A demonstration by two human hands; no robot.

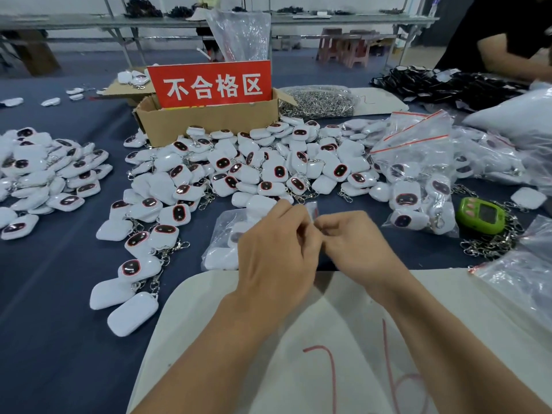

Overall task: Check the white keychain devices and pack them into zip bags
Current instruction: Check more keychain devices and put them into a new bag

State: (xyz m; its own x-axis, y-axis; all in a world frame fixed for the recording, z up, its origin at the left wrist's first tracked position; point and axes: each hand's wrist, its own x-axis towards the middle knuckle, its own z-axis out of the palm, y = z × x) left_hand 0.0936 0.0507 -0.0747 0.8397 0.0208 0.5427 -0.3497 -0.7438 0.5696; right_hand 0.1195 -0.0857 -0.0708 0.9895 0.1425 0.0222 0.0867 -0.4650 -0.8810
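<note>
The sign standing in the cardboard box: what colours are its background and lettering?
The sign is red with white lettering; head view.

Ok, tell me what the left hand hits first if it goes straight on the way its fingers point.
Probably the right hand: the left hand's curled fingers face it across the clear plastic zip bag both pinch. Depth unclear.

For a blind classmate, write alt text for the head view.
The left hand and right hand pinch the top of a zip bag holding white devices. Behind lie a heap of loose devices and a cardboard box with a red sign.
</note>
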